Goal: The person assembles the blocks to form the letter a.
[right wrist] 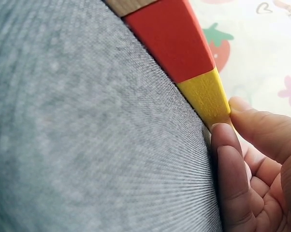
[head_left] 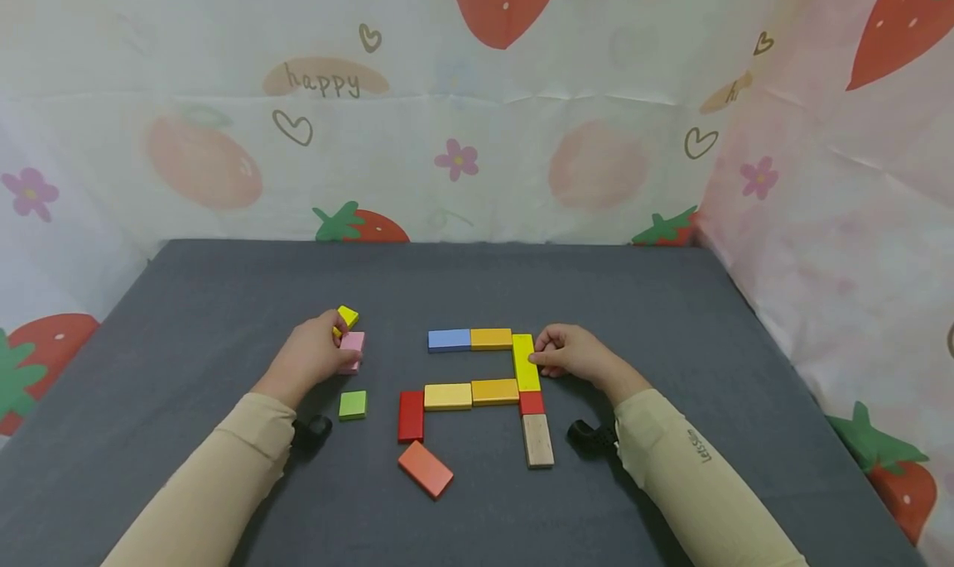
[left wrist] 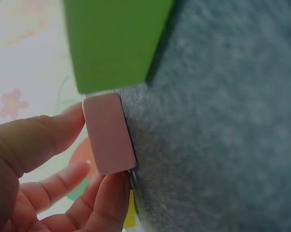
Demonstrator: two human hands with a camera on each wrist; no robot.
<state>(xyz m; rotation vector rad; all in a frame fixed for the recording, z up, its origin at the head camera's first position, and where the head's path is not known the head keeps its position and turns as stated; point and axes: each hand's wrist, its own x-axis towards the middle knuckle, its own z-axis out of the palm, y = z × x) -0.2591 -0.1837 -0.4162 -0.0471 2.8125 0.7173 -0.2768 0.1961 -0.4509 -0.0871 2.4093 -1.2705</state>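
My left hand [head_left: 305,356] pinches a pink block [head_left: 353,350] on the left of the cloth, thumb at one end and fingertips at the other in the left wrist view. A small yellow block [head_left: 348,315] lies just beyond it, partly covered by the fingers. Nearer to me is a light green block [head_left: 353,406], large in the left wrist view. On the right, my right hand [head_left: 581,356] holds the edge of a long bright yellow block [head_left: 525,368] between thumb and curled fingers. That block meets a small red block [right wrist: 174,41] end to end.
A blue block [head_left: 450,341] and a yellow-orange block [head_left: 491,339] form the far row. Two yellowish blocks [head_left: 448,396] form the middle row, joined to an upright red block [head_left: 411,416]. An orange-red block [head_left: 426,470] lies askew; a plain wooden block [head_left: 538,441] extends the right column.
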